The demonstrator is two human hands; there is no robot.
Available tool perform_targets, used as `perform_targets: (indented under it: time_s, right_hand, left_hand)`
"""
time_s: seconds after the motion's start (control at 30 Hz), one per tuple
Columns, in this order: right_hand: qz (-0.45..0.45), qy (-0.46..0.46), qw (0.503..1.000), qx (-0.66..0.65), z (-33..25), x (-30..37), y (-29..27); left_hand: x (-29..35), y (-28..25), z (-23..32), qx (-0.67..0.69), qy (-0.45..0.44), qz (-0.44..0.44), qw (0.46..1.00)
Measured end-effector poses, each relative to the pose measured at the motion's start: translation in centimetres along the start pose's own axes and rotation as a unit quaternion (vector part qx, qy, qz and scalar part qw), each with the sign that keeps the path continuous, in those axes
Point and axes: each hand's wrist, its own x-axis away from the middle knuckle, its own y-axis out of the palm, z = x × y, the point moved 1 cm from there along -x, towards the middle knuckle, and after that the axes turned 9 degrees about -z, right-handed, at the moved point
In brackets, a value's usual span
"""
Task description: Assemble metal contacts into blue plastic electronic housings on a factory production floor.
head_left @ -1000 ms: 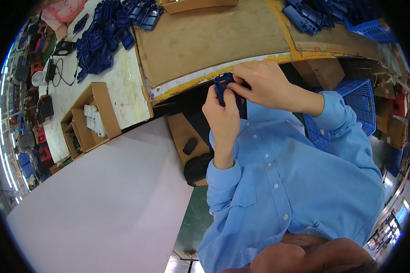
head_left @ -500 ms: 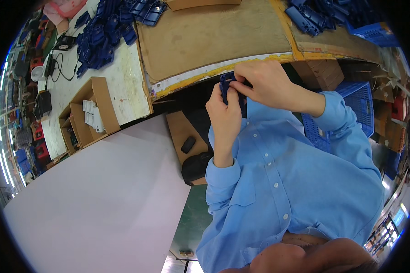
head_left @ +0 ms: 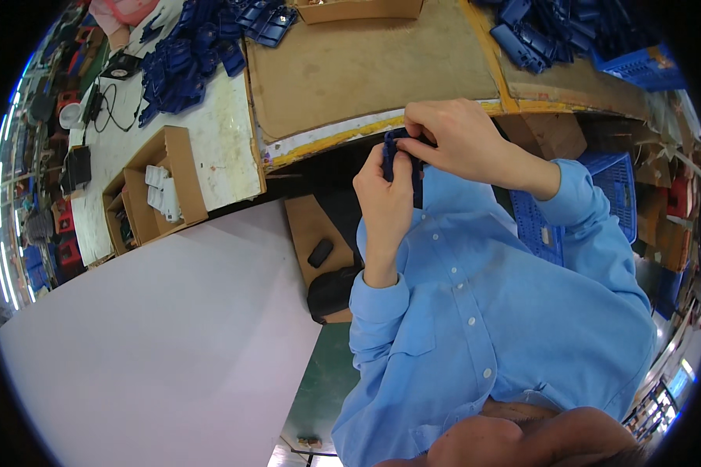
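Note:
Just off the table's near edge, a dark blue plastic part (head_left: 389, 152) is held up between both hands. My left hand (head_left: 385, 191) grips it from the near side, its thumb laid along the part. Bent over from the right, my right hand (head_left: 452, 140) has its thumb and fingertips closed at the part's upper end. Whether those fingertips pinch the part itself or something small on it, I cannot make out. Similar blue plastic parts (head_left: 181, 70) are heaped on the white table at the far left.
More blue parts (head_left: 533, 35) lie at the far right beside a blue crate (head_left: 639, 68). A shallow cardboard box (head_left: 358, 9) stands at the back. An open carton (head_left: 187, 175) with white pieces sits at the left table edge. Another blue crate (head_left: 614, 187) is by my right elbow.
My view has shifted slightly. Both hands stay at the blue part, which looks slightly turned; the grip is much the same.

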Motion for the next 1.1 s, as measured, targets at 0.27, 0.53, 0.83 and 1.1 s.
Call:
perform_targets:
  time_s: [0.27, 0.53, 0.83, 1.1]
  right_hand:
    - [-0.003, 0.023, 0.999, -0.022, -0.3, 0.4, -0.8]
    - [-0.023, 0.041, 0.996, -0.069, -1.1, 0.6, -1.9]
    - [-0.021, 0.009, 0.998, -0.063, -1.5, 0.1, -3.5]
    - [-0.029, 0.021, 0.998, -0.047, -1.1, -0.2, -4.2]
  left_hand:
    - [0.0, 0.2, 0.2, 0.071, 0.002, -0.008, 0.997]
    - [0.3, 0.6, 0.7, 0.019, 0.040, 0.005, 0.999]
    - [0.4, 0.5, 2.3, 0.059, 0.023, -0.028, 0.998]
    - [-0.3, 0.8, 2.9, 0.021, 0.041, -0.033, 0.998]
